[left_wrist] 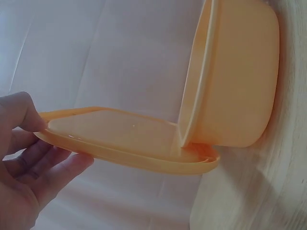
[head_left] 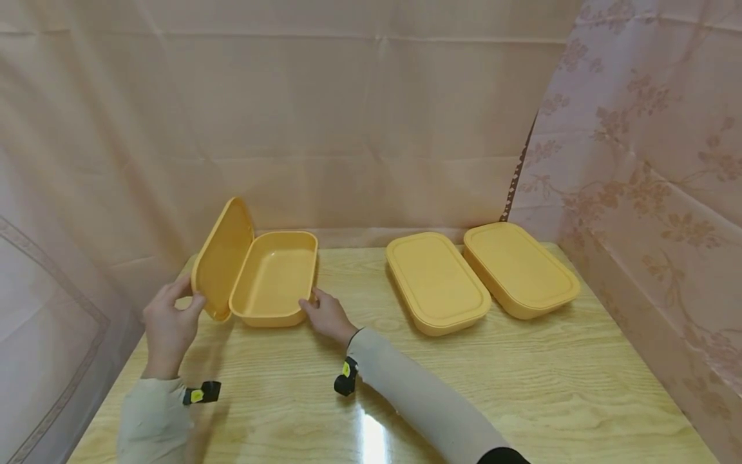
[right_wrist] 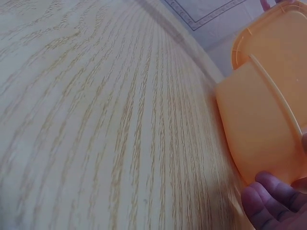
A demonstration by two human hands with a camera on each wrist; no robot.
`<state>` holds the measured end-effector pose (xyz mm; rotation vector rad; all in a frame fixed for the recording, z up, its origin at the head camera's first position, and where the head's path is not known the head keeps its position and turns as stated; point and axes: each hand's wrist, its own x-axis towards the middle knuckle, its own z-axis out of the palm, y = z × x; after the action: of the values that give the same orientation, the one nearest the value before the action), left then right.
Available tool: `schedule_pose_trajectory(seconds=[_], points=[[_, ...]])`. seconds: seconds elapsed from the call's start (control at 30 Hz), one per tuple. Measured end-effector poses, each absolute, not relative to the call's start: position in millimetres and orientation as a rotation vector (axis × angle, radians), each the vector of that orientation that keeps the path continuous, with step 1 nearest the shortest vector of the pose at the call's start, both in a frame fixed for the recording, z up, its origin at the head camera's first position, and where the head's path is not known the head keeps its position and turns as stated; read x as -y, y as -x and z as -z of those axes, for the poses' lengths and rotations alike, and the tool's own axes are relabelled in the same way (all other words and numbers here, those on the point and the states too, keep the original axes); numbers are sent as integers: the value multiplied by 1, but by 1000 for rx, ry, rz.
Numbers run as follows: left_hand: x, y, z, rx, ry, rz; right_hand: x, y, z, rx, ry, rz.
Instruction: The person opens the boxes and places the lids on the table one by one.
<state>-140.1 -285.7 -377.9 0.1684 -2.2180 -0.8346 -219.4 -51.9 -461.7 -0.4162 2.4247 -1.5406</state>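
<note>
A yellow plastic storage box [head_left: 275, 283] stands at the left of the table with nothing in it. Its yellow lid [head_left: 223, 261] is tilted up along the box's left side, lower edge against the rim. My left hand [head_left: 172, 322] pinches the lid's outer edge between thumb and fingers; the left wrist view shows this grip on the lid [left_wrist: 124, 136] closely. At the box's near right corner, my right hand [head_left: 330, 316] holds the wall, thumb at the rim. In the right wrist view its fingers [right_wrist: 273, 196] lie against the outside of the box [right_wrist: 261, 120].
Two more yellow boxes with lids on, a nearer one [head_left: 437, 283] and a farther one [head_left: 522, 270], sit side by side at the right. The wooden table [head_left: 290, 399] meets a beige curtain [head_left: 348, 129] at the back. Patterned cloth [head_left: 655, 193] hangs on the right.
</note>
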Motion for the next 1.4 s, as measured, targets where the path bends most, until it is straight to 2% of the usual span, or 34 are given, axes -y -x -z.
schedule_pose_trajectory(seconds=[0.63,1.4], points=[[294,138,382,2278,-332,932,52,220,461,-2442,427,1525],[300,141,396,2346,-371,1052,52,218,458,-2445,465,1529]])
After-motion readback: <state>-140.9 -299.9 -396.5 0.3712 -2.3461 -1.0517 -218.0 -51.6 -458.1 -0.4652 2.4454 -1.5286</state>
